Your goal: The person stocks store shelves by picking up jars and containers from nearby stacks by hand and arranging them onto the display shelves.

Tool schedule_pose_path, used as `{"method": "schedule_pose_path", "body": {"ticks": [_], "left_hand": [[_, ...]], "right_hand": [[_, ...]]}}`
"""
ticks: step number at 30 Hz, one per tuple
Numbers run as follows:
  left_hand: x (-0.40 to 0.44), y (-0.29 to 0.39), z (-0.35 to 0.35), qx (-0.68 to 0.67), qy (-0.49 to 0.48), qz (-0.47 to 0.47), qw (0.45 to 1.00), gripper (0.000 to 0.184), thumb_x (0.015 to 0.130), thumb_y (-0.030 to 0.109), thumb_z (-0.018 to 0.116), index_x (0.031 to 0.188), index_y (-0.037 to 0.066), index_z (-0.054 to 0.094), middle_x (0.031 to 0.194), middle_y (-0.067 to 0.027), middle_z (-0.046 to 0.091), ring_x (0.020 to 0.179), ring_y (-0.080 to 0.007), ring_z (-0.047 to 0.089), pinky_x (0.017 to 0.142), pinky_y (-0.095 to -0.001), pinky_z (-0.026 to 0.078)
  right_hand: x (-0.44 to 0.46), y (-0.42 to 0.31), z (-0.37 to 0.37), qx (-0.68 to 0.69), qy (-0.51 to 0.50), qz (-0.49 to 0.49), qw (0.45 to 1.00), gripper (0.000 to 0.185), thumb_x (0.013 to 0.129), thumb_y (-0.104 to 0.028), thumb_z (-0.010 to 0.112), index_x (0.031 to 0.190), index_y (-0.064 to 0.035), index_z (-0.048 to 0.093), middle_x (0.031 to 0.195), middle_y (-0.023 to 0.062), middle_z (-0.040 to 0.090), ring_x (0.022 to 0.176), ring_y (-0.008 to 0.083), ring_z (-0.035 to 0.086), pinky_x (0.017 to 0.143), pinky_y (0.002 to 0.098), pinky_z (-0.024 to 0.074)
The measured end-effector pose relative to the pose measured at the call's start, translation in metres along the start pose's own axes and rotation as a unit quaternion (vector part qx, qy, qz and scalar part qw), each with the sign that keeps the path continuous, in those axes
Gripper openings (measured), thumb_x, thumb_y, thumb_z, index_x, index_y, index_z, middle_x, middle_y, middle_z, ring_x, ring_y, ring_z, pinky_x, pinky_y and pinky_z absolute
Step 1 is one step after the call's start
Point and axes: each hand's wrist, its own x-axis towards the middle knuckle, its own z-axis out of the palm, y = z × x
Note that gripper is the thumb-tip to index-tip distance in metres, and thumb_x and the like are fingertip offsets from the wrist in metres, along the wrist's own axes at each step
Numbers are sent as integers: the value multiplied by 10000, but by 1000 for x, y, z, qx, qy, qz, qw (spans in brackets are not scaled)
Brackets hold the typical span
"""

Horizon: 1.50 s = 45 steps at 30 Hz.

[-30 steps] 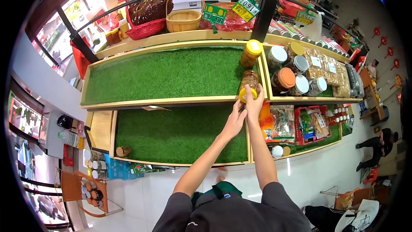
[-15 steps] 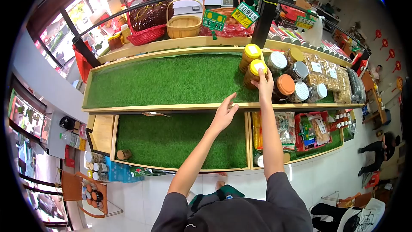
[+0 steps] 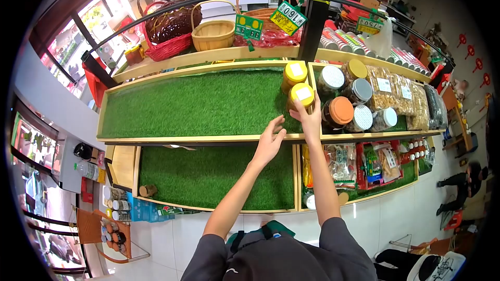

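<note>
Two yellow-lidded jars stand upright at the right end of the green upper shelf point(image 3: 192, 99). My right hand point(image 3: 309, 117) is around the right side of the nearer jar point(image 3: 302, 95), its thumb and fingers against it. Just behind stands the farther jar point(image 3: 295, 74), which neither hand touches. My left hand point(image 3: 271, 139) hovers over the shelf's front edge, fingers apart, holding nothing. Right of the divider are more jars, among them one with an orange lid point(image 3: 340, 110).
Behind the shelf are a black post point(image 3: 313, 26), a rail, a wooden basket point(image 3: 213, 34) and price signs. Packaged food point(image 3: 385, 161) and a small jar point(image 3: 148, 190) lie on the lower shelf point(image 3: 219, 177). A person point(image 3: 463, 187) is at the far right.
The nearer jar, lying tilted in both hands a second ago, now stands upright by the other. My left hand has come away from it; my right hand stays at its side.
</note>
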Motion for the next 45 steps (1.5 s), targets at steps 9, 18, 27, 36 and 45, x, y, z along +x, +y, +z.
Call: {"method": "schedule_pose_path", "body": {"ticks": [9, 18, 27, 36, 45], "left_hand": [[-19, 3, -3, -12, -14, -4, 1000, 469, 963, 160, 510, 1398, 59, 368, 1369, -176, 475, 1235, -304, 498, 987, -393, 443], [-135, 23, -72, -21, 60, -36, 997, 415, 947, 118, 535, 1344, 44, 436, 1197, -131, 599, 1103, -207, 586, 939, -331, 459], [-355, -38, -191, 150, 262, -119, 946, 289, 908, 112, 586, 1180, 18, 567, 961, -121, 674, 915, -200, 656, 787, -310, 523], [-661, -199, -250, -67, 459, -345, 816, 377, 871, 281, 606, 1181, 70, 564, 942, -148, 682, 833, -216, 643, 759, -340, 512], [-969, -185, -123, -291, 762, -508, 277, 410, 870, 320, 520, 1189, 71, 453, 986, -140, 615, 757, -242, 606, 578, -398, 509]], "right_hand": [[2, 18, -15, -356, 49, -198, 912, 974, 683, -196, 853, 1426, 26, 264, 1336, 208, 367, 1092, 272, 576, 843, 335, 553], [-51, -6, 3, -296, 162, -120, 934, 859, 719, -179, 807, 1411, -45, 316, 1177, 138, 408, 760, 171, 459, 734, 314, 440], [-204, 76, 58, -193, 114, -79, 971, 478, 852, -57, 658, 1251, -81, 395, 967, 1, 371, 799, 74, 363, 671, 210, 338], [-496, 247, 184, -339, -525, 287, 726, 376, 828, -242, 686, 1143, -64, 585, 908, 88, 643, 674, 154, 639, 596, 284, 510], [-566, 375, 273, -441, -647, 204, 588, 354, 778, -269, 693, 1042, -38, 641, 747, 109, 639, 586, 207, 644, 492, 327, 527]]}}
